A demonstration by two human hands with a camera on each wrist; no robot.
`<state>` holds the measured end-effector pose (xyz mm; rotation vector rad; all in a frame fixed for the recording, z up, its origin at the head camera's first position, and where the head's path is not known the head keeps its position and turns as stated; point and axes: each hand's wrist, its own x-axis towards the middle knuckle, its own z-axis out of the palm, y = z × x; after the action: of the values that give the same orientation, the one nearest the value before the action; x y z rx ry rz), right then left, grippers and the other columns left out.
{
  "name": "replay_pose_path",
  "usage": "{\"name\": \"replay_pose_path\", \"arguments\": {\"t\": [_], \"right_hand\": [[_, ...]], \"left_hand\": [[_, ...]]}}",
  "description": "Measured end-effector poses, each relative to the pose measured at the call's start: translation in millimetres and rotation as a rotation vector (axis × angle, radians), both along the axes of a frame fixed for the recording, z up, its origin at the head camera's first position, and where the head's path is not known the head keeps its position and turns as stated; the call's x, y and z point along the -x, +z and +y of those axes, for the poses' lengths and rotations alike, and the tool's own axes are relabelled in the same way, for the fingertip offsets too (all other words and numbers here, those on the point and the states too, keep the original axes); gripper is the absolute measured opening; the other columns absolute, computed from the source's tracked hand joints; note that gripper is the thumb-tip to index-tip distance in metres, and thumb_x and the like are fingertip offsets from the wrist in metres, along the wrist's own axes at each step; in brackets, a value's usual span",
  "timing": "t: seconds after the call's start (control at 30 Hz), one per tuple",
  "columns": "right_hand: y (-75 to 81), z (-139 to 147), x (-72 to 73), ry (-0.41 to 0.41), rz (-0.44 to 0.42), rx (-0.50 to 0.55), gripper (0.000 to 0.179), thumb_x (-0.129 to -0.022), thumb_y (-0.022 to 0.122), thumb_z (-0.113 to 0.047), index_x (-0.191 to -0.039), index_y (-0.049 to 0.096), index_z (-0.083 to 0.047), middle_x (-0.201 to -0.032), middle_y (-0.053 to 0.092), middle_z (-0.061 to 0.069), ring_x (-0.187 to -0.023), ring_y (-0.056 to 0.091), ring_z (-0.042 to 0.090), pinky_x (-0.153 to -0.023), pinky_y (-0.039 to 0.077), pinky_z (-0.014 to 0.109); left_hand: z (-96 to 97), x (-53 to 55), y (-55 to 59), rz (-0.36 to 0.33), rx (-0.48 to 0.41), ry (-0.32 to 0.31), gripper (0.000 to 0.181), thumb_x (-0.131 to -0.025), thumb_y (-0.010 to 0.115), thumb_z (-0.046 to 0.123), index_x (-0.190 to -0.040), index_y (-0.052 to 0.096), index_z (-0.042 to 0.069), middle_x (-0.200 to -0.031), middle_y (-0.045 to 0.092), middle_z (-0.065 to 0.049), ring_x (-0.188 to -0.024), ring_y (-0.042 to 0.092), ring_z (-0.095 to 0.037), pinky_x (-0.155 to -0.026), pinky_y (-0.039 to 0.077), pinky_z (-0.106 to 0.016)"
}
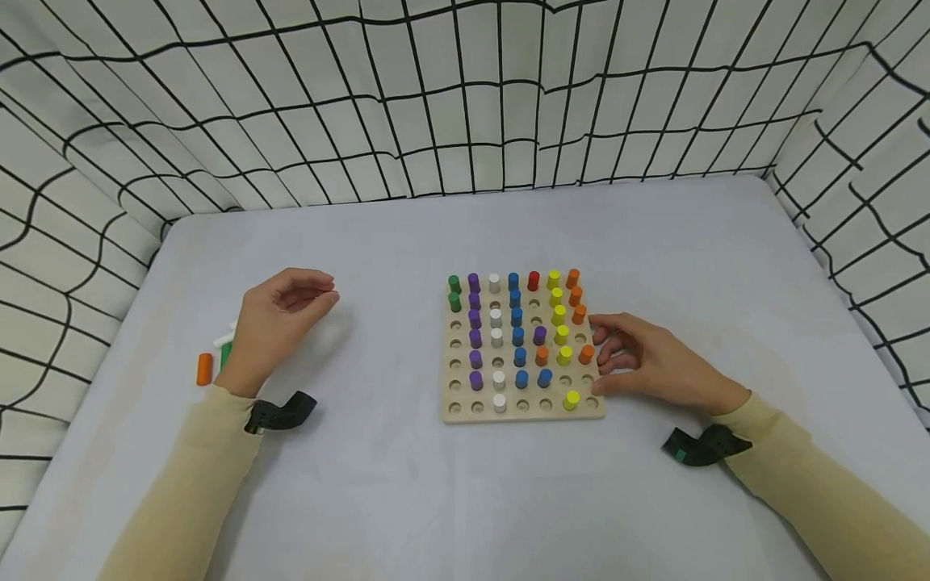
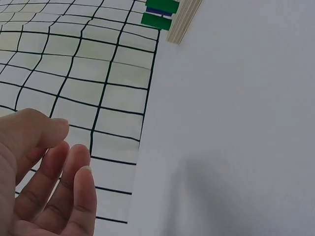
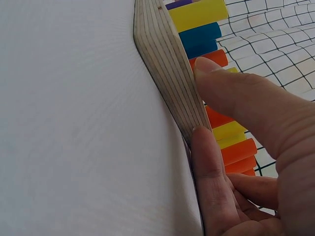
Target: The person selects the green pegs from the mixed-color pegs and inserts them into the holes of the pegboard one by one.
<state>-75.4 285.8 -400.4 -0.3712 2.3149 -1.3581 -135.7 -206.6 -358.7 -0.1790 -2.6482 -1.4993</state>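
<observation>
A square wooden pegboard (image 1: 487, 415) lies on the table, with upright pegs in green, purple, white, blue, red, yellow and orange standing in many of its holes. My right hand (image 1: 647, 367) is at the board's right side. In the right wrist view its thumb and a finger touch the layered wooden edge (image 3: 167, 69). To the left of the board, my left hand (image 1: 279, 323) hovers above the table. Its fingers are loosely bent, and nothing shows between them in the left wrist view. Partly behind that hand lie loose pegs: an orange one (image 1: 205, 369), a green one (image 1: 226, 353) and white ones (image 1: 224, 340).
A white cloth-like surface covers the table (image 1: 378, 484). White walls with a black grid (image 1: 465, 97) rise along the back and both sides. Each wrist carries a dark strap-on device, one on the left (image 1: 282, 413) and one on the right (image 1: 705, 446).
</observation>
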Motion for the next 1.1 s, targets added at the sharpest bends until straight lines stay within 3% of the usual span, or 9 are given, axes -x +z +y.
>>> {"name": "replay_pose_path", "arguments": {"t": [0.17,0.37,0.5,0.63,0.77,0.87,1.1], "right_hand": [[-0.4,1,-0.4,-0.005,0.000,0.001,0.094,-0.081,0.090,-0.028,-0.156,0.038,-0.006,-0.126,0.056,0.009,-0.100,0.068,0.013,-0.090,0.058,0.013],[-0.6,2,-0.3,0.000,-0.001,0.006,0.094,-0.081,0.090,-0.028,-0.156,0.037,-0.006,-0.127,0.055,0.009,-0.101,0.068,0.012,-0.091,0.058,0.014],[-0.4,1,0.3,0.001,-0.004,0.006,0.094,-0.081,0.090,-0.028,-0.156,0.037,-0.006,-0.127,0.055,0.009,-0.101,0.068,0.013,-0.091,0.058,0.013],[0.3,1,0.3,-0.003,-0.006,0.004,0.094,-0.081,0.090,-0.028,-0.156,0.037,-0.007,-0.127,0.055,0.009,-0.101,0.068,0.013,-0.090,0.058,0.013],[0.4,0,0.5,-0.002,-0.004,0.004,0.094,-0.081,0.090,-0.028,-0.156,0.038,-0.007,-0.126,0.056,0.009,-0.101,0.068,0.013,-0.090,0.059,0.014],[0.0,1,0.5,-0.001,0.001,0.004,0.094,-0.081,0.091,-0.028,-0.155,0.038,-0.007,-0.126,0.056,0.009,-0.101,0.068,0.013,-0.090,0.058,0.014],[-1.1,1,0.7,-0.001,-0.001,0.011,0.094,-0.080,0.091,-0.028,-0.156,0.038,-0.006,-0.126,0.056,0.009,-0.101,0.067,0.013,-0.091,0.058,0.013]], "left_hand": [[-16.3,2.3,4.8,-0.039,0.116,0.035,0.032,-0.094,0.077,0.027,-0.120,0.072,0.008,-0.102,0.069,0.025,-0.094,0.067,0.009,-0.085,0.052,-0.002],[-37.9,-1.0,9.8,-0.062,0.310,0.012,0.033,-0.098,0.072,0.034,-0.122,0.071,0.011,-0.101,0.064,0.027,-0.089,0.061,0.014,-0.080,0.048,0.000],[-52.2,-6.6,12.7,-0.124,0.367,-0.004,0.035,-0.096,0.074,0.037,-0.123,0.070,0.015,-0.101,0.067,0.027,-0.087,0.062,0.016,-0.076,0.049,-0.003],[-63.2,-11.6,13.3,-0.148,0.435,-0.007,0.035,-0.095,0.076,0.037,-0.123,0.070,0.018,-0.110,0.074,0.011,-0.087,0.059,0.021,-0.075,0.046,-0.003],[-70.7,-15.5,12.8,-0.095,0.489,-0.024,0.032,-0.094,0.078,0.025,-0.122,0.071,0.013,-0.116,0.075,-0.011,-0.085,0.053,0.026,-0.074,0.043,0.000],[-75.6,-17.4,12.7,-0.092,0.507,-0.043,0.033,-0.093,0.079,0.024,-0.122,0.070,0.013,-0.115,0.076,-0.013,-0.085,0.052,0.027,-0.074,0.043,-0.001],[-81.2,-19.3,10.7,-0.164,0.541,-0.064,0.046,-0.088,0.084,0.035,-0.125,0.068,0.015,-0.117,0.075,-0.014,-0.084,0.053,0.024,-0.068,0.048,-0.007]]}}
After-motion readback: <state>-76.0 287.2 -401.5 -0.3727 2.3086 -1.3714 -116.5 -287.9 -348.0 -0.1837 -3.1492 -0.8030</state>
